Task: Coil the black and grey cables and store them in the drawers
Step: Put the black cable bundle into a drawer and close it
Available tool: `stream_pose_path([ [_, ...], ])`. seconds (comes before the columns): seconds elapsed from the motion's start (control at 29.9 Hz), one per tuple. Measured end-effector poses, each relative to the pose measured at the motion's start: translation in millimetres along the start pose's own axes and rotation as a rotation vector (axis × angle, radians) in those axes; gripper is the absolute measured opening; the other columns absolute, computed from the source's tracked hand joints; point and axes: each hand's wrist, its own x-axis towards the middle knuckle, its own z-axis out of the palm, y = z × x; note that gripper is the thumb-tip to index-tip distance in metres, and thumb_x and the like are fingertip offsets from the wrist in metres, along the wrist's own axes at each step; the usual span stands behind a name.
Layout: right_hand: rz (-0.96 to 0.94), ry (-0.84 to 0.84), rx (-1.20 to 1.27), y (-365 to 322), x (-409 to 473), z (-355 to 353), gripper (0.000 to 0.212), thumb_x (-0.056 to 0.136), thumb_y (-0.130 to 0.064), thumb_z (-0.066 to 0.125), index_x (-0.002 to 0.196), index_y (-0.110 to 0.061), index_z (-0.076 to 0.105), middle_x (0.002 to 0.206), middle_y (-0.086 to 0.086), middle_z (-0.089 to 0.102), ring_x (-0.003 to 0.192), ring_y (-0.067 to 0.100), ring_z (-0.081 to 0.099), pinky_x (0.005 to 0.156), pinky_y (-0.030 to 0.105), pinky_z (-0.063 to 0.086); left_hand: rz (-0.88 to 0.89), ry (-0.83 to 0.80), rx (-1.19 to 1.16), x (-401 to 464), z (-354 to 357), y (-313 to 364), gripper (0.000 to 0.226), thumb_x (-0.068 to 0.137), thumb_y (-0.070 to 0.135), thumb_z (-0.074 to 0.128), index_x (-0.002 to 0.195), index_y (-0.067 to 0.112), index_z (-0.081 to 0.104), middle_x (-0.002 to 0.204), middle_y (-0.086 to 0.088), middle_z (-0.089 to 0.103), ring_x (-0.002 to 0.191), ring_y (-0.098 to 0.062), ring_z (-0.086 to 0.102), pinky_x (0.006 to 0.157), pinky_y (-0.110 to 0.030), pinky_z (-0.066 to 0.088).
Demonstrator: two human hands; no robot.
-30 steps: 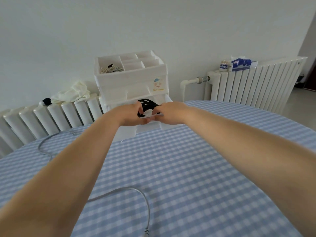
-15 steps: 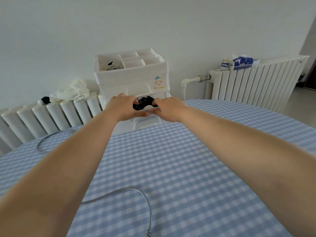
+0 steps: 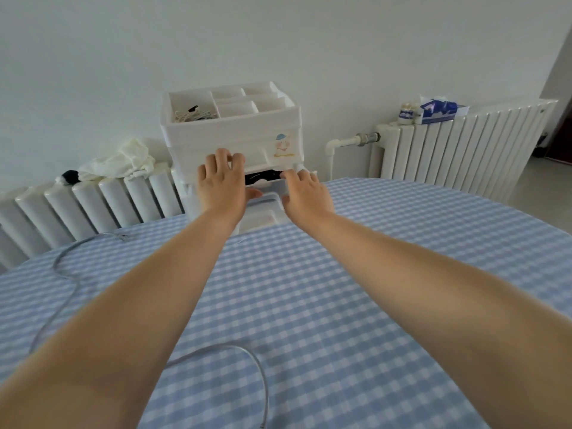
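Observation:
A white plastic drawer unit (image 3: 232, 137) stands at the table's far edge. Its lower drawer (image 3: 263, 199) is pulled out a little, and the coiled black cable (image 3: 263, 176) lies inside it, only partly visible in the gap. My left hand (image 3: 221, 184) rests with spread fingers on the unit's front, thumb at the drawer's front lip. My right hand (image 3: 305, 193) touches the drawer's right front edge, fingers apart. Neither hand holds the cable. The grey cable (image 3: 247, 354) lies loose on the checked tablecloth, looping from near my left forearm to the far left (image 3: 66, 258).
The round table carries a blue-and-white checked cloth (image 3: 371, 274). White radiators stand behind on the left (image 3: 93, 205) and right (image 3: 464, 147). A white cloth (image 3: 120, 162) lies on the left one, a tissue pack (image 3: 439, 108) on the right one. The unit's top tray holds small cords (image 3: 192, 114).
The coiled black cable left my hands and now lies in the lower drawer. Both hands opened and moved forward onto the drawer unit's front.

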Motion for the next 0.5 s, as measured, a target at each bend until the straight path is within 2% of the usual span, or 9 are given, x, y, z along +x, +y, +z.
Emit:
stream_pose_path([
  [0.03,0.001,-0.026,0.047,0.7,-3.6,0.8,0.047,0.095,-0.018,0.047,0.141,-0.014,0.036,0.132,0.012,0.049,0.121,0.031,0.046,0.094,0.038,0.039,-0.001,0.003,0.002,-0.5,1.3,0.0,0.077,0.079,0.047,0.071,0.138,0.013,0.036,0.144,-0.014,0.029,0.133,-0.035,0.027,0.110,-0.041,0.020],
  [0.1,-0.007,-0.060,0.105,1.3,-11.0,0.6,0.054,0.096,-0.018,0.047,0.146,-0.017,0.029,0.136,0.010,0.048,0.123,0.029,0.045,0.094,0.040,0.040,-0.015,-0.027,0.030,1.9,3.5,-1.2,0.093,0.082,0.049,0.066,0.151,0.017,0.013,0.160,-0.012,0.001,0.147,-0.033,0.000,0.118,-0.043,0.002],
  [0.17,-0.009,-0.093,0.133,1.9,-15.1,0.0,0.057,0.096,-0.019,0.047,0.148,-0.018,0.025,0.139,0.008,0.046,0.126,0.028,0.044,0.096,0.041,0.041,-0.044,-0.070,0.060,6.0,5.1,-3.5,0.106,0.082,0.052,0.063,0.152,0.021,-0.011,0.159,-0.009,-0.020,0.146,-0.031,-0.017,0.118,-0.045,-0.008],
  [0.37,0.059,-0.139,0.201,2.7,-14.2,2.5,0.054,0.096,-0.020,0.047,0.146,-0.019,0.029,0.142,0.005,0.046,0.129,0.025,0.044,0.096,0.041,0.044,-0.091,-0.123,0.115,20.7,9.1,-4.7,0.120,0.079,0.059,0.064,0.148,0.018,-0.025,0.157,-0.009,-0.029,0.145,-0.029,-0.021,0.118,-0.046,-0.008],
  [0.5,0.117,-0.156,0.245,10.4,-11.4,2.2,0.051,0.096,-0.021,0.048,0.144,-0.017,0.031,0.142,0.005,0.045,0.127,0.024,0.044,0.091,0.038,0.042,-0.089,-0.064,0.138,24.8,16.4,-6.9,0.121,0.078,0.060,0.065,0.147,0.019,-0.026,0.157,-0.010,-0.028,0.145,-0.032,-0.020,0.117,-0.046,-0.009],
])
